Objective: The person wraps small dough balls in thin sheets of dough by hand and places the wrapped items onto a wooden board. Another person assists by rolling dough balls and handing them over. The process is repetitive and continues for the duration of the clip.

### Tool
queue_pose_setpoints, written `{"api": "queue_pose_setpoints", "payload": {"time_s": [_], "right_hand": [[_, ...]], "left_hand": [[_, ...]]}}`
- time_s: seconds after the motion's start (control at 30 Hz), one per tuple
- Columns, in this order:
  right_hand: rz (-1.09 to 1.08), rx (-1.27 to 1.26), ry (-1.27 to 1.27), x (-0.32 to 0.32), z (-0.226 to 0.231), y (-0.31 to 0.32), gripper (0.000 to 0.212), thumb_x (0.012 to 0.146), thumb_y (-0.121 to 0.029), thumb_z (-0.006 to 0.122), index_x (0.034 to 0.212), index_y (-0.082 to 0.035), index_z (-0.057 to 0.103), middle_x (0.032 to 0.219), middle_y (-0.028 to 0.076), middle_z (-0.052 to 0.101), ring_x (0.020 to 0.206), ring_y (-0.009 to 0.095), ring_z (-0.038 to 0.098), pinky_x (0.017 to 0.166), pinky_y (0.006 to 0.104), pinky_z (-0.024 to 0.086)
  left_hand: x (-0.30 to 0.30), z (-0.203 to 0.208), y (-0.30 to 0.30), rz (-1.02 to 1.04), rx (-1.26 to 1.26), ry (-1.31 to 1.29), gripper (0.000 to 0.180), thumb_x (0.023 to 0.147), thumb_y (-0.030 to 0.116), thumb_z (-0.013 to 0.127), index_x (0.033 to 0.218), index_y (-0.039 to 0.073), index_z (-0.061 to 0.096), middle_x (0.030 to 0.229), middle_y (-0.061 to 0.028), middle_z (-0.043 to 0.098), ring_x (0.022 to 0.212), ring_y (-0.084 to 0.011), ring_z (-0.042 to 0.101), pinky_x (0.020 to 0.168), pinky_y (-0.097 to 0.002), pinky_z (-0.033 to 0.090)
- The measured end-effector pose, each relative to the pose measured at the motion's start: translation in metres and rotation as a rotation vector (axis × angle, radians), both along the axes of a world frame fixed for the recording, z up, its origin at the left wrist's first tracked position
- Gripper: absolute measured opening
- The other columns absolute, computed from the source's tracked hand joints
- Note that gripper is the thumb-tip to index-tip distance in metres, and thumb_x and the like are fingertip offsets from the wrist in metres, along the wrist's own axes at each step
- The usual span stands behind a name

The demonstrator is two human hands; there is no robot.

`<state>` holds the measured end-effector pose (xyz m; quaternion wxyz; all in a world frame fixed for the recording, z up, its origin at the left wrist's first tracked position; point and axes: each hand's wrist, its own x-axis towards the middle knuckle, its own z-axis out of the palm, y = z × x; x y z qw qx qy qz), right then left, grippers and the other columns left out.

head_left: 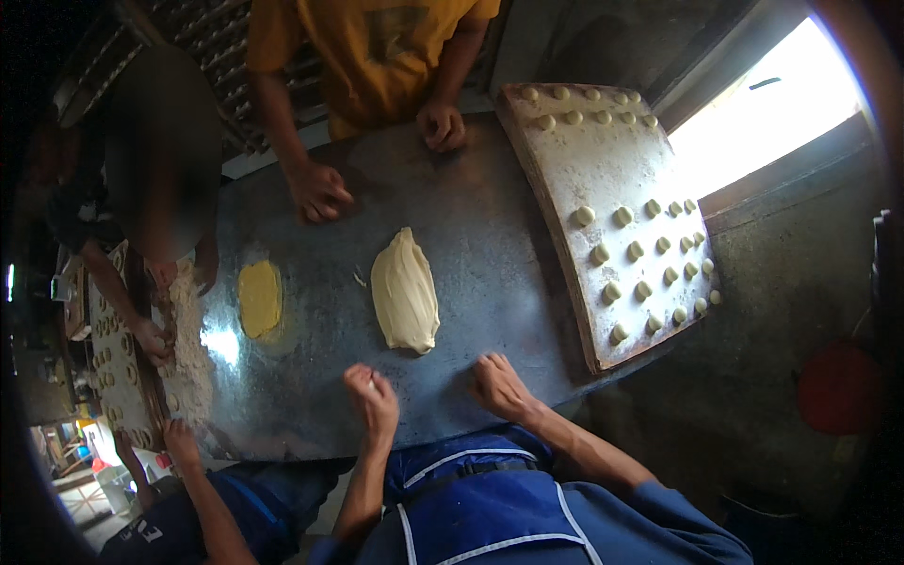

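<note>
A long oval slab of pale dough (405, 294) lies in the middle of the dark metal table (490, 226). Just in front of its near end is my left hand (372, 397), with the fingers curled and a small pale bit showing among them, too small to name. My right hand (501, 387) rests on the tabletop to the right of the slab, its fingers folded under, so whatever may be inside is hidden. Neither hand touches the slab. Left of it a flatter, yellower patch of dough or fat (260, 299) sits on the table.
At the right, a floury board (556, 169) carries rows of small round dough pieces (623, 217). Across the table a person in a yellow shirt (386, 56) has both hands over it. People at the left work beside spread flour (188, 339) and another board of ring-shaped pieces (105, 363).
</note>
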<state>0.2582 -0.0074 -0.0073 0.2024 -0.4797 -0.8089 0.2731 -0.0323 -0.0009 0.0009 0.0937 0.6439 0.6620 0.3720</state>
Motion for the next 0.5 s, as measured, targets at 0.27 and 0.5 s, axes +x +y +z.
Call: {"api": "queue_pose_setpoints", "payload": {"time_s": [0.27,0.5], "right_hand": [[-0.196,0.221,0.006,-0.003,-0.002,0.020,0.023,0.089,-0.015,0.067,0.090,-0.004,0.047,0.082,0.019,0.047,0.080,0.038,0.049,0.071,0.0476,0.039],[-0.139,0.100,-0.189,0.059,0.027,-0.002,0.022,0.085,-0.009,0.062,0.104,0.000,0.054,0.103,0.016,0.054,0.095,0.034,0.053,0.083,0.0440,0.046]], "left_hand": [[-0.034,0.009,0.000,-0.044,-0.154,0.169,0.030,0.086,-0.001,0.068,0.110,-0.003,0.050,0.106,-0.0185,0.054,0.101,-0.0365,0.057,0.090,-0.0433,0.048],[-0.044,0.107,0.041,-0.613,-0.561,0.269,0.026,0.071,-0.006,0.070,0.095,0.003,0.068,0.110,-0.0146,0.058,0.107,-0.0349,0.061,0.090,-0.0456,0.053]]}}
